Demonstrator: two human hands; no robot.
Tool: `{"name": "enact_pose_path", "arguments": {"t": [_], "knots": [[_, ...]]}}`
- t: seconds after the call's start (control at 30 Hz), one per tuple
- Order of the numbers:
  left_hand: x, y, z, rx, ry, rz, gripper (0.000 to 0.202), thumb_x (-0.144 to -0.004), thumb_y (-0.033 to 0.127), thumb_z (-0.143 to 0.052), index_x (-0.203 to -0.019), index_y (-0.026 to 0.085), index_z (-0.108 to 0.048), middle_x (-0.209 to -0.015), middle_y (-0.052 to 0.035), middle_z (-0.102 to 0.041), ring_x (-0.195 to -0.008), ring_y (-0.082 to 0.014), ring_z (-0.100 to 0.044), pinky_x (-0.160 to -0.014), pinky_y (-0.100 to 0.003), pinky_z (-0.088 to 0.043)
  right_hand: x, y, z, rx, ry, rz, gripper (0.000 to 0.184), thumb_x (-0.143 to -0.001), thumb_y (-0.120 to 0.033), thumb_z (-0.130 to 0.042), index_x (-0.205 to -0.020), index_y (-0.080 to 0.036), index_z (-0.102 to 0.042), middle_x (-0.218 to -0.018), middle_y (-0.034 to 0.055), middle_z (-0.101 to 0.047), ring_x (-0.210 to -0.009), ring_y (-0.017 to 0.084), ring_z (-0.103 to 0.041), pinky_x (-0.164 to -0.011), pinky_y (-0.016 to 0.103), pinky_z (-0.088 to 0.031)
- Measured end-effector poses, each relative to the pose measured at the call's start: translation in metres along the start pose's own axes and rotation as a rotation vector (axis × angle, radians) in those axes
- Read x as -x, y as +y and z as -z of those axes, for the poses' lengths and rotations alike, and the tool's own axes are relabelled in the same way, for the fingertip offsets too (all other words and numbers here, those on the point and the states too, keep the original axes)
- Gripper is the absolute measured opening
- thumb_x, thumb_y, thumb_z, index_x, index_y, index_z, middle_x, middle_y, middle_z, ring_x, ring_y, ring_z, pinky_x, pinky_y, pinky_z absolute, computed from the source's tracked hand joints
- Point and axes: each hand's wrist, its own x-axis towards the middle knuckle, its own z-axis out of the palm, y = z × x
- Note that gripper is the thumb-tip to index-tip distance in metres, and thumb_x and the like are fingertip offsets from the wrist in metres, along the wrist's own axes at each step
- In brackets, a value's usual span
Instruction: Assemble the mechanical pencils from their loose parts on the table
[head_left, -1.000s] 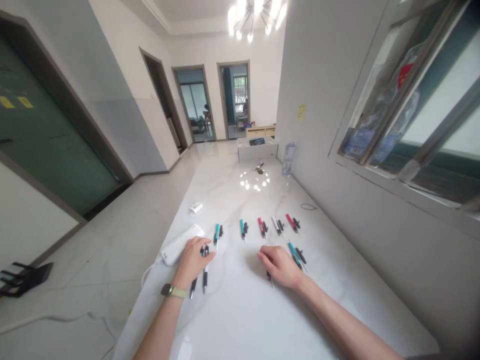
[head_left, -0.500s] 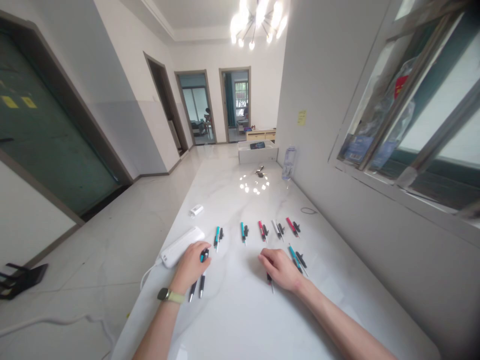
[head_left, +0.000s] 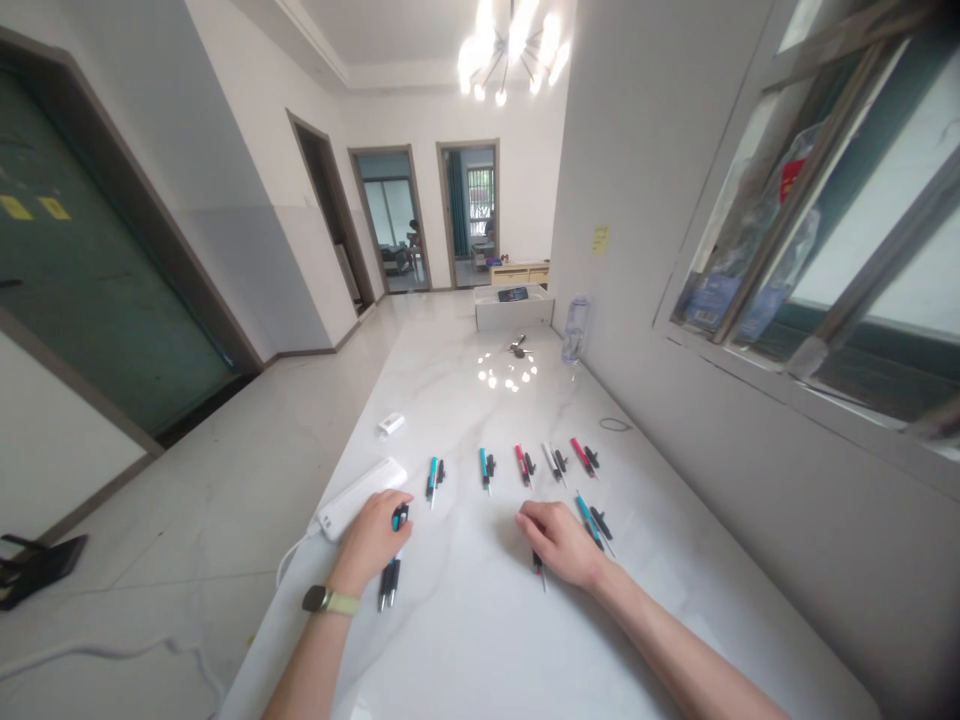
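My left hand [head_left: 373, 537], with a watch on its wrist, is closed over two pens [head_left: 391, 580]. Their dark barrels and silver tips stick out below the fingers, side by side, and a bit of blue and black shows at the top. Curled on the table, my right hand [head_left: 559, 540] covers most of a dark pen part [head_left: 538, 566] with a thin refill beside it; whatever its fingers hold is hidden. Just right of it lies a taken-apart blue pen [head_left: 589, 520] with its black piece. Ahead are other pens in parts: blue [head_left: 484, 468], red [head_left: 523, 465] and white [head_left: 552, 462].
A white power strip [head_left: 362, 497] lies left of my left hand, with a small white box [head_left: 391, 425] beyond. Farther off are keys [head_left: 519, 348], a clear bottle [head_left: 575, 330], a white box [head_left: 514, 316] with a phone on it, and a thin loop [head_left: 615, 425] near the wall.
My left hand has shifted slightly left, and the two pens under it have come together from a spread position. My right hand stays in nearly the same place.
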Motion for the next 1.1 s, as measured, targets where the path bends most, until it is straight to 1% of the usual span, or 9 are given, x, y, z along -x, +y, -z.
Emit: {"name": "enact_pose_path", "arguments": {"t": [0.23, 0.43, 0.77, 0.97, 1.1], "knots": [[-0.0005, -0.0021, -0.0003, 0.018, 0.006, -0.02, 0.034, -0.074, 0.012, -0.058, -0.106, 0.022, -0.065, -0.108, -0.0052, -0.066, -0.104, -0.0224, -0.059, -0.095, -0.035, -0.044, 0.0009, -0.0001, -0.0002, 0.004, 0.0, -0.002, 0.035, -0.099, -0.03, -0.035, -0.065, -0.02, -0.037, -0.057, -0.0038, -0.044, -0.053, 0.011, -0.039, -0.057, 0.025, -0.027], [-0.0006, -0.0041, -0.001, 0.028, -0.004, -0.021, 0.035, -0.074, 0.011, -0.058, -0.106, 0.022, -0.065, -0.107, -0.0057, -0.066, -0.104, -0.0223, -0.059, -0.096, -0.036, -0.044, 0.0015, 0.0004, 0.0, 0.004, 0.001, -0.006, 0.035, -0.099, -0.031, -0.035, -0.065, -0.02, -0.037, -0.057, -0.0037, -0.044, -0.053, 0.011, -0.039, -0.057, 0.025, -0.027], [-0.0005, -0.0011, 0.0012, 0.061, -0.023, -0.021, 0.035, -0.075, 0.01, -0.056, -0.107, 0.021, -0.064, -0.107, -0.0066, -0.065, -0.102, -0.0222, -0.059, -0.097, -0.037, -0.044, 0.0009, -0.0003, 0.0004, 0.005, -0.004, -0.01, 0.035, -0.099, -0.03, -0.035, -0.065, -0.02, -0.036, -0.057, -0.0035, -0.044, -0.053, 0.011, -0.039, -0.057, 0.025, -0.027], [-0.0008, -0.0007, 0.0015, 0.065, -0.027, -0.024, 0.034, -0.076, 0.012, -0.057, -0.108, 0.021, -0.064, -0.107, -0.0071, -0.065, -0.102, -0.0232, -0.059, -0.097, -0.039, -0.044, 0.0005, 0.001, 0.0006, 0.009, 0.001, 0.0, 0.035, -0.098, -0.03, -0.035, -0.065, -0.02, -0.037, -0.057, -0.0037, -0.043, -0.053, 0.011, -0.039, -0.056, 0.025, -0.028], [0.0, -0.0019, 0.0023, 0.052, -0.022, -0.028, 0.031, -0.078, 0.018, -0.057, -0.107, 0.022, -0.064, -0.107, -0.0069, -0.065, -0.102, -0.0243, -0.06, -0.095, -0.039, -0.046, 0.0007, 0.0002, 0.0067, 0.018, 0.038, -0.03, 0.035, -0.098, -0.031, -0.036, -0.065, -0.02, -0.036, -0.056, -0.0042, -0.042, -0.052, 0.011, -0.037, -0.056, 0.025, -0.027]]}}
